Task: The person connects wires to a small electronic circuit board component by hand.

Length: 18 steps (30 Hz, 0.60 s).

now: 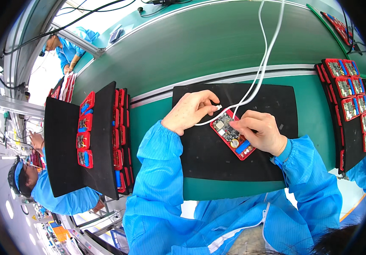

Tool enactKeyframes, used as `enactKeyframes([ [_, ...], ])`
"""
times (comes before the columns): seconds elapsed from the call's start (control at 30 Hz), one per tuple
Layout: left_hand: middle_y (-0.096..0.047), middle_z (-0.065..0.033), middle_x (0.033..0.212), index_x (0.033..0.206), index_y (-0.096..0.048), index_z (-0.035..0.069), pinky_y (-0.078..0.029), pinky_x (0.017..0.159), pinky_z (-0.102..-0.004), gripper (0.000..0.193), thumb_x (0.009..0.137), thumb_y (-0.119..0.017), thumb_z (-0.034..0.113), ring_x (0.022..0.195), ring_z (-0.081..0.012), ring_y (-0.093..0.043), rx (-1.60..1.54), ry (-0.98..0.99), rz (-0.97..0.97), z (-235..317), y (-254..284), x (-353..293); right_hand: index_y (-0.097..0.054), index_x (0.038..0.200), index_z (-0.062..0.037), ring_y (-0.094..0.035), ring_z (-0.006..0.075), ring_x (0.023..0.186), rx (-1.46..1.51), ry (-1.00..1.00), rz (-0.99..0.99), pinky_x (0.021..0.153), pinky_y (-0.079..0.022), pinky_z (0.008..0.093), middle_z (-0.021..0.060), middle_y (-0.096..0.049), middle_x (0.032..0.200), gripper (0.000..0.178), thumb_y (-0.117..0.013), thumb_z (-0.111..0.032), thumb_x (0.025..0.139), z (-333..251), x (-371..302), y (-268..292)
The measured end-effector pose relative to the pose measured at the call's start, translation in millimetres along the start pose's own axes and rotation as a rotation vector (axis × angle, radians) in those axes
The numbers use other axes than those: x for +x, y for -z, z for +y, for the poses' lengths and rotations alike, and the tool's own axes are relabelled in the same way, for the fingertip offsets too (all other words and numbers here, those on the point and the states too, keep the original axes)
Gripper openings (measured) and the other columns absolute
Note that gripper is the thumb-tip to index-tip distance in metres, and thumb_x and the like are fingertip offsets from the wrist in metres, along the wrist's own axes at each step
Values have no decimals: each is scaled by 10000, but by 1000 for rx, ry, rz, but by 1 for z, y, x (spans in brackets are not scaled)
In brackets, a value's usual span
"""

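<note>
A red tray (242, 157) holding a circuit board (224, 126) lies tilted on the black mat (204, 159) in front of me. The board carries a round coin-like part (234, 143) and a blue block (243, 147) beside it. My left hand (191, 109) is closed over the tray's far left corner, thumb and forefinger pinching a small white connector (218, 107). At the board's right edge my right hand (260, 131) is closed, fingertips where a thin white cable (263, 63) comes down. The cable's tip is hidden by the fingers.
Black foam sheets (70, 148) with several red-framed boards (84, 140) stand at the left. Another loaded stack (348, 91) is at the right. A metal rail (157, 94) crosses behind the mat. Co-workers in blue (64, 193) sit to the left and far left.
</note>
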<state>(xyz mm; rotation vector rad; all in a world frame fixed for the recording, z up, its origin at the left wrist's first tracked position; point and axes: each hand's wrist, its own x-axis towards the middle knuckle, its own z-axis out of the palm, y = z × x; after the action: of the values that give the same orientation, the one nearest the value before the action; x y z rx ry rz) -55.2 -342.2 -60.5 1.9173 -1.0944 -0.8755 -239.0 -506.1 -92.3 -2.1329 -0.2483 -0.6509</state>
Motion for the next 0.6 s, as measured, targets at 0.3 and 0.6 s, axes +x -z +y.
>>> enactKeyframes([
  [0.3, -673, -72, 863, 1040, -694, -3, -459, 634, -288, 245, 795, -684, -20, 699, -152, -576, 116, -186, -147, 0, 13, -1, -724, 977, -99, -606, 217, 589, 5, 5, 6, 503, -482, 318, 57, -592, 721, 260, -701, 27, 751, 1, 1, 0],
  [0.6, -656, -87, 933, 1033, -718, 43, -506, 715, -333, 258, 779, -699, 5, 842, -243, -644, 235, -386, -266, -9, 28, 17, -726, 947, -79, -612, 218, 598, 8, 5, 15, 507, -483, 318, 66, -604, 728, 234, -702, 40, 747, -1, 2, 0],
])
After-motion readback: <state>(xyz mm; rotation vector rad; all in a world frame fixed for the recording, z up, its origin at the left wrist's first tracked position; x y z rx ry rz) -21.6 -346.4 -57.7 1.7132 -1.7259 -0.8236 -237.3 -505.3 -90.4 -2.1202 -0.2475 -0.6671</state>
